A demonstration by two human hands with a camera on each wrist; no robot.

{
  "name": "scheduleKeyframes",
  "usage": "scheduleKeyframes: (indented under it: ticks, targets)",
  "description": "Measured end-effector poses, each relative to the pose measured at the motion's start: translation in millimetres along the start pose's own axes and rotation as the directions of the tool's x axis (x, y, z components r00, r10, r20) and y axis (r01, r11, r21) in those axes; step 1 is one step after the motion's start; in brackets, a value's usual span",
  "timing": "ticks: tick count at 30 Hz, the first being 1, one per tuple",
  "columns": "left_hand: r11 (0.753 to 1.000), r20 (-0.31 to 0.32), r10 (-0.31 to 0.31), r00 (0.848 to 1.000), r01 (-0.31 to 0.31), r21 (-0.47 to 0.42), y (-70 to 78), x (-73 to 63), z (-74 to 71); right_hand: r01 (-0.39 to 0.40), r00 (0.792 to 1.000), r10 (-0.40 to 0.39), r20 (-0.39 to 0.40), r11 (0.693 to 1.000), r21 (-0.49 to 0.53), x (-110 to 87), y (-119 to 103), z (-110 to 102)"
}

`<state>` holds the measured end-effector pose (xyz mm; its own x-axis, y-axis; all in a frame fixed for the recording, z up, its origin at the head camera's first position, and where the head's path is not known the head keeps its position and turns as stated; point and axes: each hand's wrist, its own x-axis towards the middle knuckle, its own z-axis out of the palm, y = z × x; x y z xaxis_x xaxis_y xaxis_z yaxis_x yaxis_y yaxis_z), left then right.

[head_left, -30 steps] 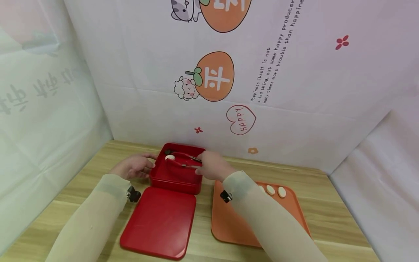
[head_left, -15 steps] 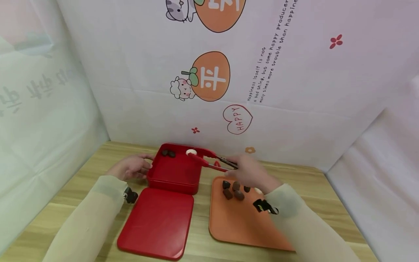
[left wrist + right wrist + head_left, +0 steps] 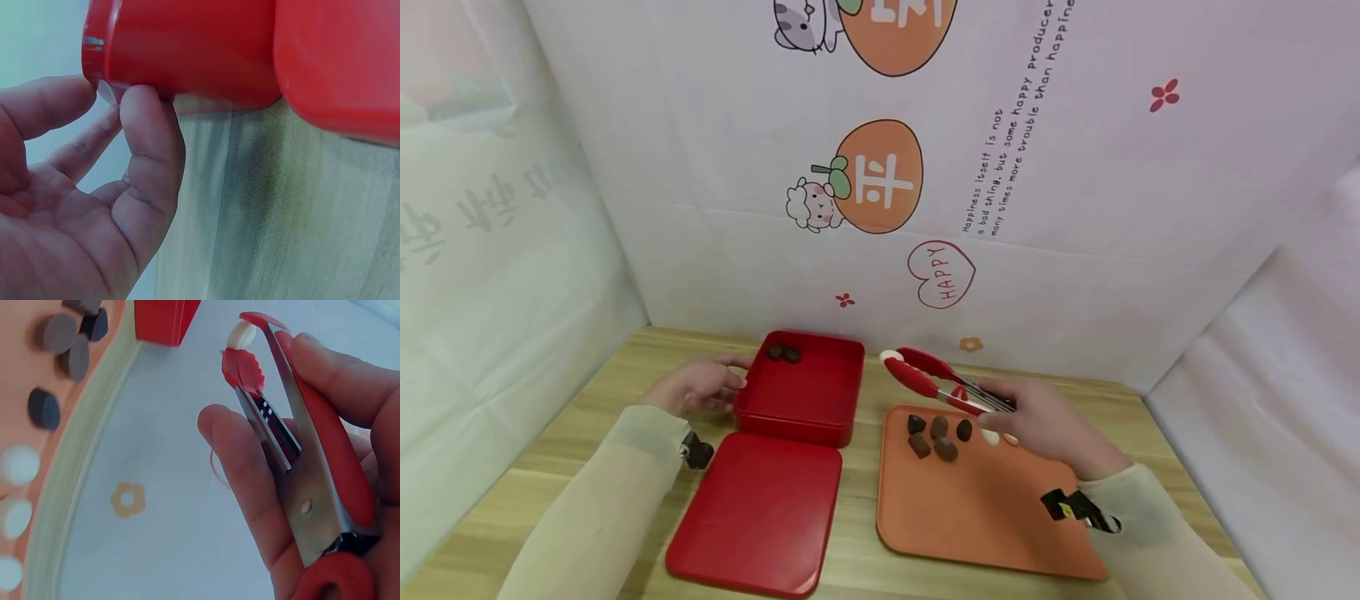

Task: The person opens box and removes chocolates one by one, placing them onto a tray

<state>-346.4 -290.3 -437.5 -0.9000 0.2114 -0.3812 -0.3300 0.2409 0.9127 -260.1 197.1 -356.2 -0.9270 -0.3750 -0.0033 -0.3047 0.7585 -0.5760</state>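
The red tongs point(image 3: 910, 379) are held by my right hand point(image 3: 1037, 418), in the air beyond the orange tray point(image 3: 985, 517). Between the tong tips is a white oval piece point(image 3: 241, 335), which looks like a white chocolate. My left hand point(image 3: 696, 387) touches the left outer wall of the red box point(image 3: 805, 392); in the left wrist view its fingertips point(image 3: 140, 103) lie against the wall. Two dark brown pieces point(image 3: 784, 354) lie in the box's far left corner.
Several brown chocolate-like pieces point(image 3: 945, 448) sit at the tray's far left, with white pieces point(image 3: 990, 437) beside them, partly hidden by my right hand. A flat red lid point(image 3: 760, 508) lies in front of the box. A printed cloth wall point(image 3: 1075, 317) rises behind the table.
My right hand has carried the tongs and the white piece right, from over the red box to beyond the tray. The left hand stays at the box.
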Motion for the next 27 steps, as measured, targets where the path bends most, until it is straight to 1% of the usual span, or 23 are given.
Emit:
scheduleKeyframes:
  ticks: [5, 8, 11, 14, 17, 21, 23, 27]
  targets:
    - [1.0, 0.009, -0.001, 1.0, 0.001, -0.003, -1.3, -0.2, 0.1, -0.048, 0.999, 0.047, -0.012, 0.996, -0.071, -24.6, 14.7, -8.0]
    - [1.0, 0.0, -0.003, 1.0, 0.003, -0.005, -1.9, -1.1, 0.2, -0.083, 0.996, 0.081, -0.021, 0.991, -0.106, -40.4, 23.9, -11.0]
    - [1.0, 0.0, 0.006, 1.0, -0.006, -0.001, -1.9, -1.7, 0.4, -0.13, 0.992, 0.13, -0.01, 0.987, -0.095, -56.9, 33.6, -11.9]
    - [1.0, 0.0, 0.007, 1.0, -0.007, -0.005, -2.0, -1.6, 0.1, -0.161, 0.987, 0.163, 0.005, 0.98, -0.114, -73.6, 43.7, -10.5]
    - [1.0, 0.002, 0.003, 1.0, -0.003, -0.008, -1.6, -1.7, -0.3, -0.214, 0.976, 0.217, 0.007, 0.968, -0.127, -87.2, 51.3, -7.1]
    - [1.0, 0.001, -0.001, 1.0, 0.001, -0.008, -1.0, -1.8, -0.4, -0.258, 0.966, 0.258, -0.011, 0.958, -0.128, -99.4, 60.1, -2.1]
    - [1.0, 0.002, -0.001, 1.0, 0.001, -0.008, -0.7, -1.7, -0.4, -0.258, 0.966, 0.259, -0.011, 0.957, -0.133, -103.4, 64.3, -0.4]
    - [1.0, 0.005, 0.0, 1.0, 0.0, -0.007, -0.4, -1.2, -0.8, -0.263, 0.964, 0.265, -0.01, 0.948, -0.178, -108.1, 71.5, 2.6]
